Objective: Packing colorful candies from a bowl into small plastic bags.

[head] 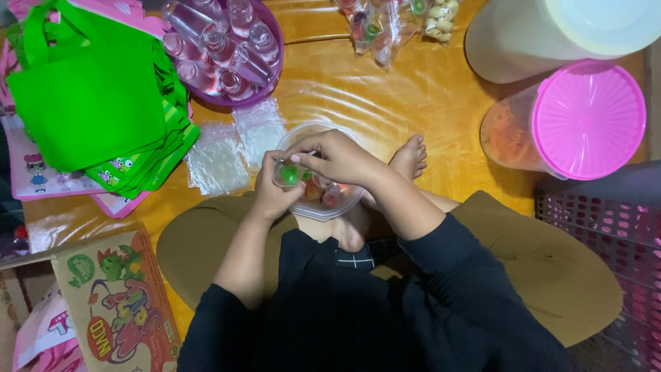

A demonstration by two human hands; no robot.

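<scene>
the person sits cross-legged on a glossy orange floor covering (385, 96), seen from above, with both hands meeting over a clear plastic bowl (313, 207) that rests by the lap, just in front of a bare foot (410, 158). the left hand (270, 193) cups a small clear jelly cup with a green centre (289, 174), its fingers curled around the underside. the right hand (337, 157) comes over from the other side, thumb and fingertips pressed together on the top rim of the same cup, so both hands pinch it between them directly above the bowl. inside the bowl more small cups in red and orange tones show through the plastic, partly hidden by the hands. just beyond the bowl lie two small clear zip bags (237, 148), flat on the floor and touching each other. further out sits a purple tray (270, 76) filled with small clear bottles lying on their sides. to the left, a stack of bright green tote bags (89, 96) lies over pink printed ones. a cardboard box with cartoon pictures (113, 303) sits near the left knee. on the right, a tall tub with a pink lid (589, 117) lies near a larger pale tub (537, 34), and a pink slotted basket (606, 227) stands beside the right knee.
</scene>
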